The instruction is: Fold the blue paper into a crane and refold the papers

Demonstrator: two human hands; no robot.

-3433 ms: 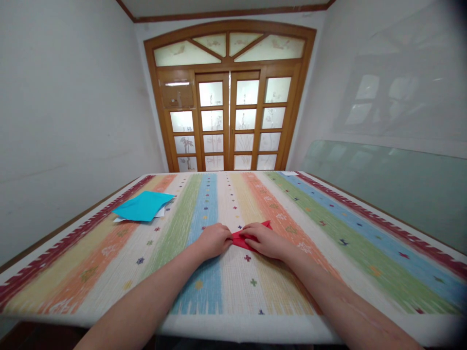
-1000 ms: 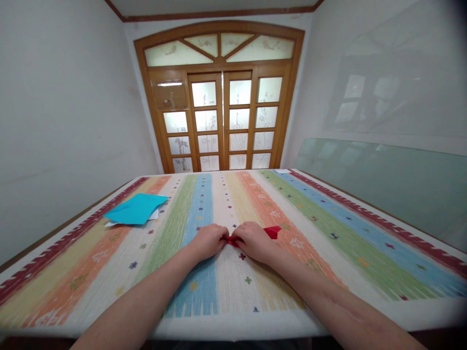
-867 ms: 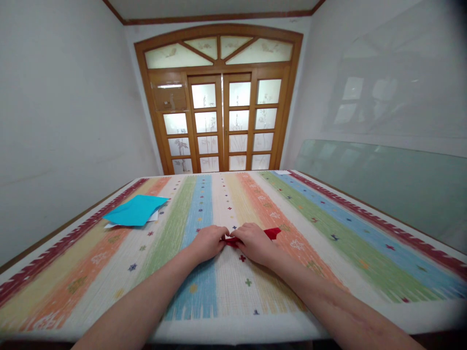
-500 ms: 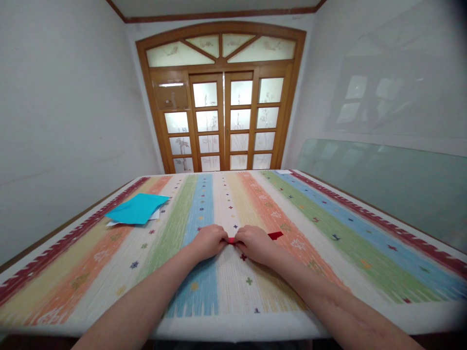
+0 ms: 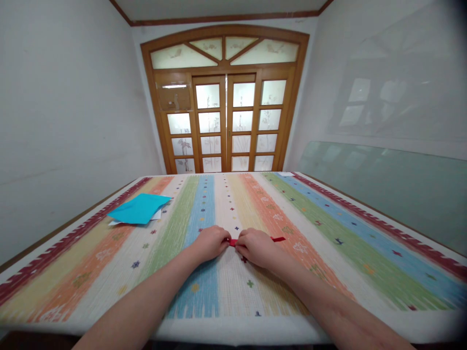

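Observation:
A small folded red paper (image 5: 276, 239) lies on the striped tablecloth (image 5: 328, 228) in the middle of the table. My left hand (image 5: 210, 242) pinches its left end. My right hand (image 5: 255, 247) presses down over most of it, so only a thin red strip shows to the right of the fingers and a small bit shows between the hands. Both hands rest on the cloth, fingertips nearly touching each other.
A stack of turquoise paper sheets (image 5: 138, 209) with white sheets beneath lies at the left of the table. A small white slip (image 5: 286, 173) sits at the far edge. Wooden glazed doors (image 5: 226, 126) stand beyond. A glass pane (image 5: 383, 184) leans along the right wall.
The red paper has been folded flatter and narrower; its visible tip at the right shrank from a triangle to a thin strip. My hands have closed in toward each other over it.

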